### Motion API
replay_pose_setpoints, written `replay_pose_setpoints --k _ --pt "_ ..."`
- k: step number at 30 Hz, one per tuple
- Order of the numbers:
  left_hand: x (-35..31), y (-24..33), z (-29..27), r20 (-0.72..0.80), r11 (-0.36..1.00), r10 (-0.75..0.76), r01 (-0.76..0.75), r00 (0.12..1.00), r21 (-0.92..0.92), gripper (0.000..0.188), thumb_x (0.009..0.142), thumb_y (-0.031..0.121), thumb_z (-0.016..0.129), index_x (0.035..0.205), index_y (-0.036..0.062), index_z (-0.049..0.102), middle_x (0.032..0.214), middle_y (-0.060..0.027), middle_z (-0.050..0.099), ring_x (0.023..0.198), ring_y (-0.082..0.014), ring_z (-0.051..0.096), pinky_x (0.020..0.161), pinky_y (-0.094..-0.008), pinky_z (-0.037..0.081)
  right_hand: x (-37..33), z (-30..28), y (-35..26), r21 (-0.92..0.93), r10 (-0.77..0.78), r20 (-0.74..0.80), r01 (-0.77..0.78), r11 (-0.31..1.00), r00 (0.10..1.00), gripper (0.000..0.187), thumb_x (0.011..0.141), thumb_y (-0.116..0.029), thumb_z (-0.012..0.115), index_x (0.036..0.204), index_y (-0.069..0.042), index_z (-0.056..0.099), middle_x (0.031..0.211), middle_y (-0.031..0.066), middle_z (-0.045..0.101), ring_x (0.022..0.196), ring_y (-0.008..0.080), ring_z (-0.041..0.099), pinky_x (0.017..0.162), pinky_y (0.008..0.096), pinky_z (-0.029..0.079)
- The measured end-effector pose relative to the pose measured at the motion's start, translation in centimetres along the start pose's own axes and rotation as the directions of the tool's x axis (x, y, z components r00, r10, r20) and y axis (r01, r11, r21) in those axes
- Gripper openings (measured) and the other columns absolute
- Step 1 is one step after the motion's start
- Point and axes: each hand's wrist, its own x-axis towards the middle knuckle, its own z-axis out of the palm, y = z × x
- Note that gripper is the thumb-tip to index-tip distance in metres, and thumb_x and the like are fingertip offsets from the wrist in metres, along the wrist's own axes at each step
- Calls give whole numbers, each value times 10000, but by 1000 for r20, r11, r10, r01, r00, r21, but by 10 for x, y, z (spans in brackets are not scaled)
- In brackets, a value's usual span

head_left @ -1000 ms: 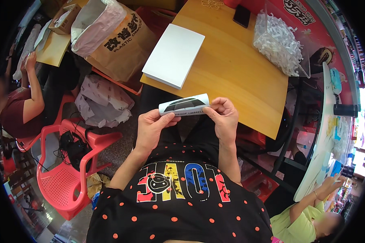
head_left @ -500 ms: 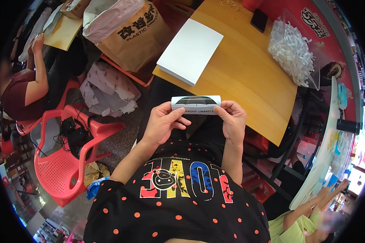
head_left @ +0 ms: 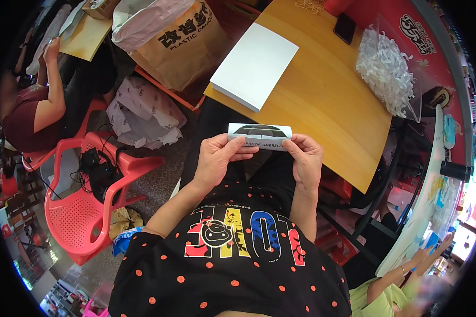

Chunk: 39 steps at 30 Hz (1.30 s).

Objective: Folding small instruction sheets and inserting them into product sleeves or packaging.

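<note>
Above my lap and just off the table's near edge, I hold a bent piece of white printed paper (head_left: 259, 136) with a dark umbrella picture on it. My left hand (head_left: 215, 160) is closed on its left end, thumb on the front and fingers curled under and behind. The right end is pinched by my right hand (head_left: 307, 159), thumb on the front and fingers behind. Beyond the paper, a thick stack of white sheets (head_left: 255, 66) lies at the near left of the wooden table (head_left: 333, 111). The back of the held paper is hidden.
A clear bin of white paper strips (head_left: 386, 74) and a black phone (head_left: 345, 28) are at the table's right. To the left are a large brown sack (head_left: 182, 58), crumpled bags (head_left: 143, 113) and a red plastic chair (head_left: 79, 227). Other people sit at both sides.
My left fingers have curled in closer beneath the paper. Both hands and the paper stay nearly in place, while the whole view has shifted slightly.
</note>
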Motion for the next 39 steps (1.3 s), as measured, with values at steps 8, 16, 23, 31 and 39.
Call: replay_pose_setpoints --k 8,16,23,31,39 --pt "1 0 -1 -13 999 32 -32 999 8 268 957 142 514 1060 -87 608 979 -171 668 860 -226 684 757 -309 572 0 4 1 3 46 -1 -46 999 999 108 788 26 688 888 49 656 827 90 682 717 105 627 702 217 500" --pt "5 -4 -7 -58 995 86 -84 995 45 256 954 132 514 1038 -87 616 940 -177 674 821 -239 690 736 -306 574 0 0 1 121 235 95 -245 962 967 157 823 16 648 972 60 625 843 117 677 469 35 466 417 169 392" --pt "5 -5 -3 -60 994 93 -89 994 63 256 956 130 510 1025 -96 608 940 -184 671 815 -246 692 722 -307 575 -2 15 -6 119 292 168 -314 942 941 204 852 -7 623 1039 70 601 919 114 658 449 32 474 364 156 380" --pt "7 -7 1 -56 990 103 -97 993 100 252 955 128 509 1025 -93 607 932 -180 672 811 -239 692 715 -302 575 -3 22 13 236 240 147 -269 934 960 116 862 -25 627 968 20 624 787 60 627 441 38 477 369 155 387" --pt "16 -4 -2 -9 999 -24 24 1000 26 267 952 159 528 1070 -70 596 972 -171 667 821 -230 691 706 -292 575 -2 22 24 275 161 72 -175 945 984 89 856 -10 628 933 32 642 836 93 658 470 52 499 391 163 407"
